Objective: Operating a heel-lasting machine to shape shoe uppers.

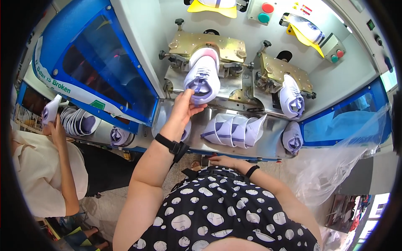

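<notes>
- And there it was: the left hand (186, 106) reached up into the machine, thumb and fingers pinching the heel of a white-and-lilac shoe upper (203, 79)!
- That upper sat at the left station, toe up against the brass-coloured clamp plate (228, 44), heel toward the wearer.
- Down low, the right hand (224, 162) lay near the front edge of the metal ledge (271, 142), fingers stretched out; whether they gripped anything, I couldn't tell.
- Over at the right station, a second upper (291, 98) stood by its own brass-coloured plate (278, 69), untouched by either hand.
- Below, what a line-up: a nested row of uppers (234, 131) on the ledge, a single upper (292, 138) to its right.
- Out left, a co-worker (50, 167) held another upper (51, 111) beside a blue windowed panel (146, 98).
</notes>
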Demonstrator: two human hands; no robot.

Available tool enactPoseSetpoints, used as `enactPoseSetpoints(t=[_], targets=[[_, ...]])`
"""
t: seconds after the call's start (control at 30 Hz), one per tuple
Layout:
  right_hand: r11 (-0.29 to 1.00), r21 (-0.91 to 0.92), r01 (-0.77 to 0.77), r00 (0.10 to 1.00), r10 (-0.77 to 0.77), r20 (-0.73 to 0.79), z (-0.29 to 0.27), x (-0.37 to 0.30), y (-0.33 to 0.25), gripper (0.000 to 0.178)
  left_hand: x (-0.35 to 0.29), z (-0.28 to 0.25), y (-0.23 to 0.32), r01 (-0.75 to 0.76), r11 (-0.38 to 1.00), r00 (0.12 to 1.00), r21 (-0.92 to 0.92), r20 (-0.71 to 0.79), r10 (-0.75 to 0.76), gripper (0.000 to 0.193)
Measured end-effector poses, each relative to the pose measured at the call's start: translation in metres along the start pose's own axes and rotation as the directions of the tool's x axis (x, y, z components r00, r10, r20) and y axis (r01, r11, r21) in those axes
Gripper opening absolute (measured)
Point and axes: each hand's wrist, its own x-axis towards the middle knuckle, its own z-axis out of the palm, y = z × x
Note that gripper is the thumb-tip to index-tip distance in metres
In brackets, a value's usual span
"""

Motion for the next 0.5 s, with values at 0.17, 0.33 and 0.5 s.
enactPoseSetpoints(t=[0.17, 0.33, 0.5], targets=[[0.996, 0.088, 0.016, 1.0, -0.015, -0.007, -0.018, -0.016, -0.014, 0.047, -0.054, -0.049, -0.012, 0.035, 0.98, 0.999, -0.196, 0.04, -0.028, 0.045], [0.962, 0.248, -0.111, 0.994, 0.101, 0.052, -0.026, -0.026, -0.031, 0.047, -0.118, -0.111, -0.046, 0.01, 0.991, 0.959, -0.131, -0.281, -0.047, 0.039], [0.968, 0.204, 0.147, 0.986, -0.159, 0.042, -0.028, 0.007, -0.079, 0.056, -0.093, -0.124, -0.066, 0.056, 0.997, 0.92, 0.062, -0.391, -0.027, 0.044]])
